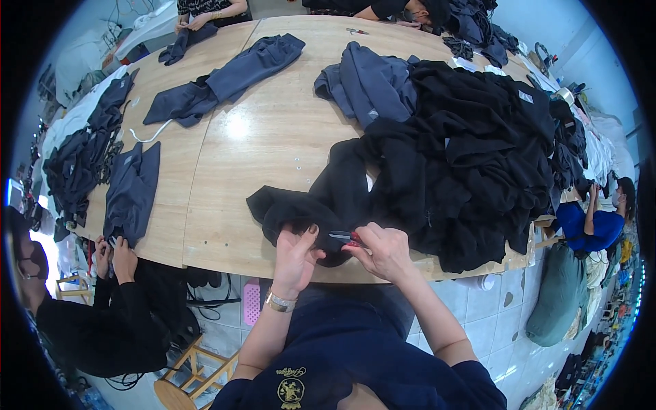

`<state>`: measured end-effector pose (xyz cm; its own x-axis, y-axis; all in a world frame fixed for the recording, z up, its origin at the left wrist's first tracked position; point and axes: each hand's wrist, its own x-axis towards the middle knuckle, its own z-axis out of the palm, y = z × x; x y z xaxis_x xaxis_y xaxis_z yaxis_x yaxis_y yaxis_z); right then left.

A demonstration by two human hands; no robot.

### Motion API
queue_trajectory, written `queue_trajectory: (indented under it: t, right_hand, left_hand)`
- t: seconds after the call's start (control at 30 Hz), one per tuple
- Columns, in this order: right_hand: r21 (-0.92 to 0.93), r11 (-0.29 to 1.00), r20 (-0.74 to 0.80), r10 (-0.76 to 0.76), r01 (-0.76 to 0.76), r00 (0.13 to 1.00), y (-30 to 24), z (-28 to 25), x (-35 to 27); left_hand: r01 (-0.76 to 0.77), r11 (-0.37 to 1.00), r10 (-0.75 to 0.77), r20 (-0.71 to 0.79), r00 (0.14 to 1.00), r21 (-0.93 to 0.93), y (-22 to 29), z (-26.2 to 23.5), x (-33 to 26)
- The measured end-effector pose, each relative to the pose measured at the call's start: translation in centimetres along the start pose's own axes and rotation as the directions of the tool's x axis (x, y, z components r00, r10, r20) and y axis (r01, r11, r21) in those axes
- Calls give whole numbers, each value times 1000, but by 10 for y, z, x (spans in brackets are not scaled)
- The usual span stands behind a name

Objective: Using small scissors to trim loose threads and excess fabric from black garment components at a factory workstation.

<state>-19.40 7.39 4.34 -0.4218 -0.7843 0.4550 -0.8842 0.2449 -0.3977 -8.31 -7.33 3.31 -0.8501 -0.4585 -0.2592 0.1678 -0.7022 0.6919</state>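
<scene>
My right hand [384, 251] is closed around a small pair of thread snips [340, 236] with red on the handle; their metal blades point left over black cloth. My left hand [295, 258], with a watch at the wrist, grips the near edge of a black garment [348, 174], its thumb raised beside the blades. The fingers under the cloth are partly hidden. This garment lies at the table's near edge and runs back into a large heap of black clothes [478, 157] on the right.
On the wooden table [256, 150] lie a folded grey-blue garment [365, 82], a long grey-blue one [225, 78] and a white cord [147, 137]. A co-worker [102, 307] handles dark cloth at the left; others sit at the far side and right. A wooden stool [195, 372] stands lower left.
</scene>
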Motion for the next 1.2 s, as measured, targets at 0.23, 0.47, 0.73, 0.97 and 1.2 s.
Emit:
queue_trajectory:
  t: [0.23, 0.47, 0.73, 0.97, 1.2]
  right_hand:
    - [-29, 999, 12, -20, 20, 1000, 1, -2, 0]
    - [-53, 998, 15, -32, 32, 999, 3, -3, 1]
    - [-91, 993, 20, -70, 71, 997, 4, -5, 2]
    - [-31, 999, 15, -38, 38, 999, 5, -2, -2]
    - [687, 646, 12, 447, -332, 894, -16, 14, 0]
  left_hand:
    - [0, 1000, -1, 31, 1000, 27, -2, 2, -1]
    - [-78, 994, 76, 20, 997, 82, -4, 7, -2]
    - [-104, 987, 100, 32, 994, 126, -6, 6, -2]
    - [-87, 990, 86, 13, 996, 113, -3, 8, -3]
    - [-74, 992, 78, -43, 996, 106, -5, 14, -4]
